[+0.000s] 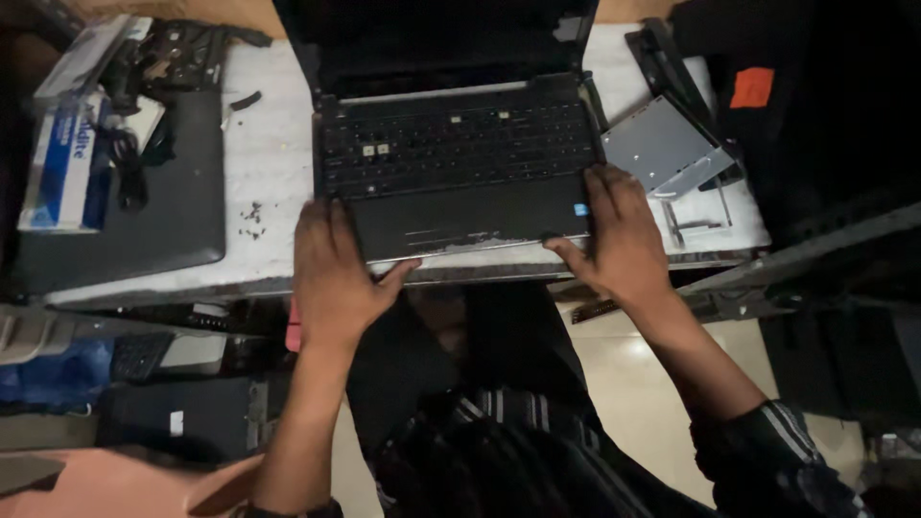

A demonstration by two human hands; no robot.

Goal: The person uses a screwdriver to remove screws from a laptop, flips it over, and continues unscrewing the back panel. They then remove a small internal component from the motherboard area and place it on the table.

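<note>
While an open black laptop [451, 158] sits on a white bench [269, 163], L hand [331, 273] & R hand [619, 235] grip its front corners, fingers pressed together, thumbs under edge

Two hands [331, 273] [619, 235], one open laptop [456, 158], one closed laptop [144, 206], one grey drive [662, 144], one box [67, 158].

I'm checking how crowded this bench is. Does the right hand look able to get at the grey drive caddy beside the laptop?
Probably yes. The right hand grips the laptop at its front right corner, and the grey drive caddy lies just beyond its fingers with nothing between.
</note>
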